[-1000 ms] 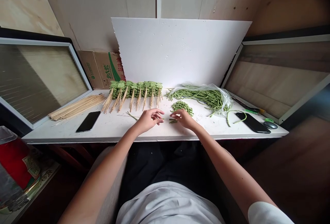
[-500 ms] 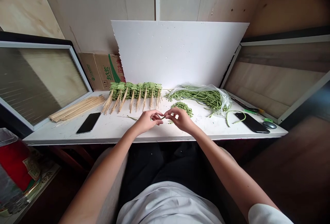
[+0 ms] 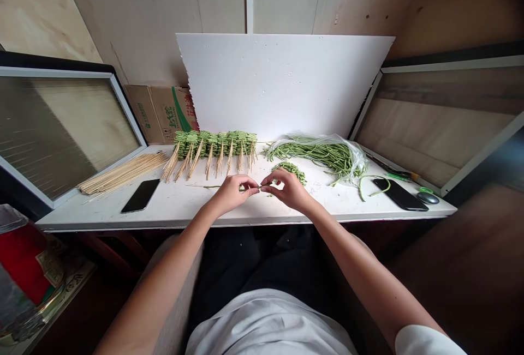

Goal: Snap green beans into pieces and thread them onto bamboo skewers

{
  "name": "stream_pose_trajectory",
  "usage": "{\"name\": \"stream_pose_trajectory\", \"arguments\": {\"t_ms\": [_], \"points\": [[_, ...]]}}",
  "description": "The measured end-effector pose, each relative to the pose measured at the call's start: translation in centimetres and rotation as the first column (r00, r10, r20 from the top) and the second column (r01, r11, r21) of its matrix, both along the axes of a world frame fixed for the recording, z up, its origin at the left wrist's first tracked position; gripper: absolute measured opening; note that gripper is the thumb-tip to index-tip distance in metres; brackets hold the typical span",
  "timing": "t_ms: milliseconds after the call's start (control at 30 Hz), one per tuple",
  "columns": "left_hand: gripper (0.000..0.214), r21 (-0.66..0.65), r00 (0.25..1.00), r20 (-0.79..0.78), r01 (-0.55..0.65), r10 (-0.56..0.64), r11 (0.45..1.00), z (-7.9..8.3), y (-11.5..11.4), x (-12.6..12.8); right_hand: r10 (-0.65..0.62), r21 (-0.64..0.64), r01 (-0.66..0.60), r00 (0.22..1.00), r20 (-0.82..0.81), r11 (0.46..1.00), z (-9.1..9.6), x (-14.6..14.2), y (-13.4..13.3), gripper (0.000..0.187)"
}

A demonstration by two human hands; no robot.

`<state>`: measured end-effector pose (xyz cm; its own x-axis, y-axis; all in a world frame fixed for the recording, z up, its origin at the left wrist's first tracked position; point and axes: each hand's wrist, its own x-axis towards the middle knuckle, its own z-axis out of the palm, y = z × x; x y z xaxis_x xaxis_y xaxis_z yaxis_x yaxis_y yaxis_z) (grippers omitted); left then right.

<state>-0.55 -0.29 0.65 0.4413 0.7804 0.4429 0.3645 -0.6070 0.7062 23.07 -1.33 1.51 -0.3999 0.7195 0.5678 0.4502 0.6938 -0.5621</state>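
My left hand (image 3: pixel 237 191) and my right hand (image 3: pixel 285 187) meet over the front middle of the white table, fingertips almost touching. Both pinch a slim green bean (image 3: pixel 259 186), mostly covered by the fingers. To the left of my left hand a green length (image 3: pixel 210 186) with a thin pale end sticks out; whether it is the same bean or a separate piece I cannot tell. Just behind my right hand lies a heap of short-cut bean pieces (image 3: pixel 295 170). Further back on the right, long green beans (image 3: pixel 315 152) spill from a clear plastic bag (image 3: pixel 357 160).
Skewered bean pieces (image 3: pixel 213 144) are stacked at the back, sticks toward me. Bare bamboo skewers (image 3: pixel 123 172) and a phone (image 3: pixel 141 196) lie left. A second phone (image 3: pixel 400 195), a loose bean (image 3: pixel 362 188) and a small round grey object (image 3: pixel 428 198) lie right. A white board (image 3: pixel 286 82) stands behind.
My fingers have closed in on the bean, and the left fingertips have straightened toward the right hand. The green length left of my left hand has shifted slightly.
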Motion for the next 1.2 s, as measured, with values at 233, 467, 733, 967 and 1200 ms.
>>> {"name": "stream_pose_trajectory", "arguments": {"t_ms": [233, 467, 733, 967, 1200], "points": [[0.013, 0.12, 1.0, -0.008, -0.011, 0.012, 0.993, 0.3, -0.3, 0.1, -0.03, 0.055, 0.031, 0.999, -0.012, 0.998, -0.5, -0.6, 0.0, 0.006], [0.011, 0.262, 1.0, 0.009, 0.008, -0.01, 0.965, -0.5, 0.2, 0.6, -0.007, 0.117, 0.008, 1.0, -0.009, 0.993, -0.8, -1.2, -0.2, 0.021], [0.024, 0.383, 1.0, -0.026, 0.004, 0.007, 0.924, -0.6, 0.2, 0.7, 0.143, -0.054, -0.151, 0.981, -0.13, 0.987, -1.0, -0.9, -0.1, 0.021], [0.024, 0.326, 0.999, -0.052, 0.019, -0.002, 0.945, -0.3, 0.4, 0.2, 0.213, -0.151, -0.244, 0.958, -0.193, 0.958, -0.9, 0.6, 1.2, 0.023], [0.014, 0.119, 0.998, 0.049, -0.036, 0.03, 0.992, 0.6, 1.3, -2.5, -0.094, -0.139, 0.073, 0.984, -0.151, 0.988, -1.7, 5.5, 4.1, 0.033]]}}
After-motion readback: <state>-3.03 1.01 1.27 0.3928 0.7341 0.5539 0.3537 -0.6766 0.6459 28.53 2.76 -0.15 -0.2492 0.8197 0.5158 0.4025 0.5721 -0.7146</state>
